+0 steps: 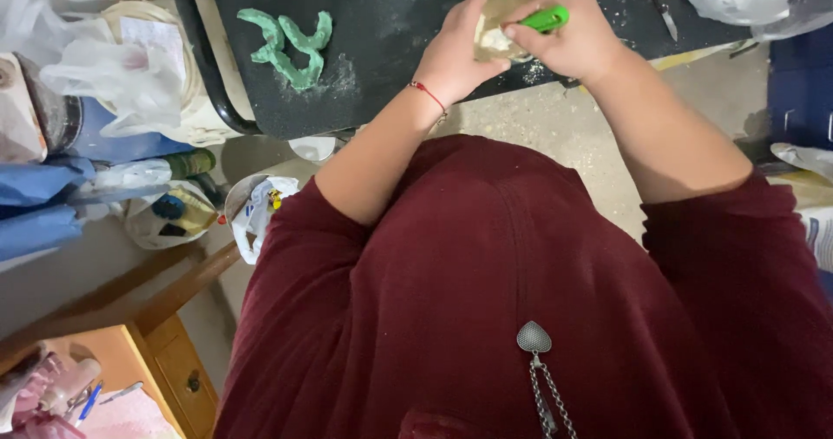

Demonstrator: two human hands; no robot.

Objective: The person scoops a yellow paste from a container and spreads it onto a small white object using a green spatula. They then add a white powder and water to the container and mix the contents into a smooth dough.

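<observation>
Green-handled tool [547,19] sits pinched in the right hand [573,44], its fingers [529,31] closed round the handle above a small round bowl [499,22] of pale paste. Left hand [455,53] cups the bowl's side, near the black bench's [382,22] front edge. Green dough shapes [291,44] lie well apart, toward the bench's left edge.

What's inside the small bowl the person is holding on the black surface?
The small bowl holds a pale, whitish lump near the green tool in the right hand. The left hand covers the rest.
</observation>
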